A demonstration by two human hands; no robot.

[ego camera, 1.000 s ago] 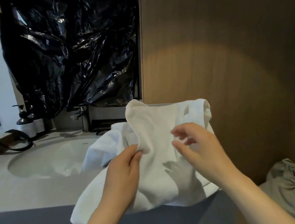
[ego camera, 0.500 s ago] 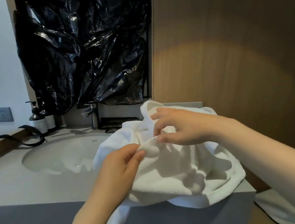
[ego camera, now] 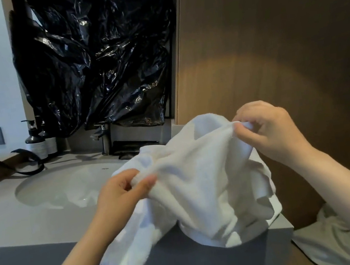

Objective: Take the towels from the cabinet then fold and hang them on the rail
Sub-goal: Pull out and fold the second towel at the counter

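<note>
A crumpled white towel [ego camera: 202, 187] hangs over the counter's front edge, stretched between both hands. My left hand [ego camera: 120, 196] pinches one part of its top hem between thumb and fingers, low and to the left. My right hand [ego camera: 268, 128] pinches the same hem higher up on the right, near the wooden wall. The hem runs taut between the two pinches and the rest of the cloth sags in folds below. No rail or cabinet is in view.
A pale counter [ego camera: 25, 223] holds a round sink [ego camera: 65, 188] with a tap [ego camera: 103, 138] behind it. Two pump bottles [ego camera: 36, 142] and a black strap [ego camera: 23, 167] sit at the back left. More white cloth [ego camera: 328, 238] lies low on the right. Black plastic sheeting [ego camera: 96, 58] covers the wall.
My right hand slid right along the hem and took a pinch farther out, spreading the towel's edge. My left hand kept its pinch. The view shifted left.
</note>
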